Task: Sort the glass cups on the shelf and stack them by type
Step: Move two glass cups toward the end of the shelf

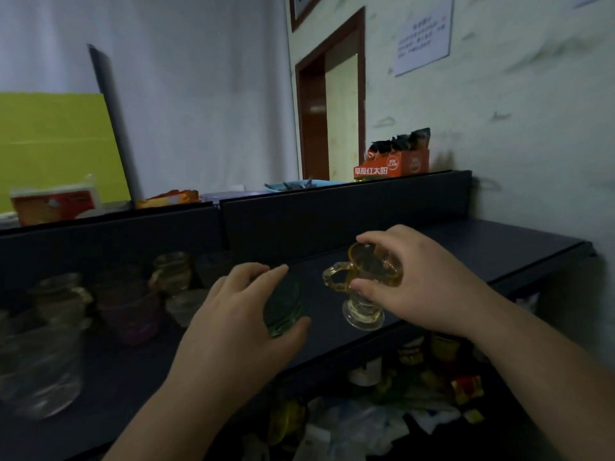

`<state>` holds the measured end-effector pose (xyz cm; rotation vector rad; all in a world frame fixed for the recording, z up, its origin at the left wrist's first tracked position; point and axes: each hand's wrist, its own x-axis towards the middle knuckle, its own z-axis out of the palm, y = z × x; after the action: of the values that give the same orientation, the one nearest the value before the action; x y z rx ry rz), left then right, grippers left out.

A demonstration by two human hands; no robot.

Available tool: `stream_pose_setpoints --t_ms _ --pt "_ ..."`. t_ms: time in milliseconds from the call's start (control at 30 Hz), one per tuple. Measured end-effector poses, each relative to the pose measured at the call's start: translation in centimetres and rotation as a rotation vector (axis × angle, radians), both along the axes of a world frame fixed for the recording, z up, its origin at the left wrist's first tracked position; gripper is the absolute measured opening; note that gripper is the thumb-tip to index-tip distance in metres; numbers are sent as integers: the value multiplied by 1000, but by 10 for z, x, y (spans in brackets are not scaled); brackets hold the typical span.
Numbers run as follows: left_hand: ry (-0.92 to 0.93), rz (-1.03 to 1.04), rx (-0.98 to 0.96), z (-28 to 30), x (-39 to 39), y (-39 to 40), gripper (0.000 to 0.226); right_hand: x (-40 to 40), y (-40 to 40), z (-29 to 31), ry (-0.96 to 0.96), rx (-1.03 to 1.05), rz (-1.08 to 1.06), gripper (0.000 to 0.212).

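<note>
On the dark shelf (482, 247), the left hand (239, 314) clamps a green glass (283, 307) and the right hand (422, 281) an amber handled cup (366, 284), seemingly mid-sort; next, each needs setting with its own kind.

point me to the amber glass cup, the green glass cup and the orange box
amber footed glass cup with handle (362, 311), head view, clear foot
green glass cup (283, 311), head view, side wall
orange printed cardboard box (399, 166), head view, front face

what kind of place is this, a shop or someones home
Probably a small shop or its storeroom, though I can't be sure. A dark metal display shelf holds many glass cups, an orange carton of packaged goods sits on top, and wrapped snacks fill the tier below.
</note>
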<state>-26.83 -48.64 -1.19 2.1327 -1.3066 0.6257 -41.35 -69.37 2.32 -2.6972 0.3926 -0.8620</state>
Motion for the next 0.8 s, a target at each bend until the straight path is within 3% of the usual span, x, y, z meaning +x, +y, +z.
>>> stream_pose_setpoints --t_ms 433,633,800 --pt "27 125 75 -6 11 -114 78 38 -125 -9 31 10 21 70" --pt "53 159 56 -8 36 -133 78 107 -143 -4 109 -3 59 70" --pt "61 197 54 -10 64 -140 75 189 -148 0 166 28 128 57"
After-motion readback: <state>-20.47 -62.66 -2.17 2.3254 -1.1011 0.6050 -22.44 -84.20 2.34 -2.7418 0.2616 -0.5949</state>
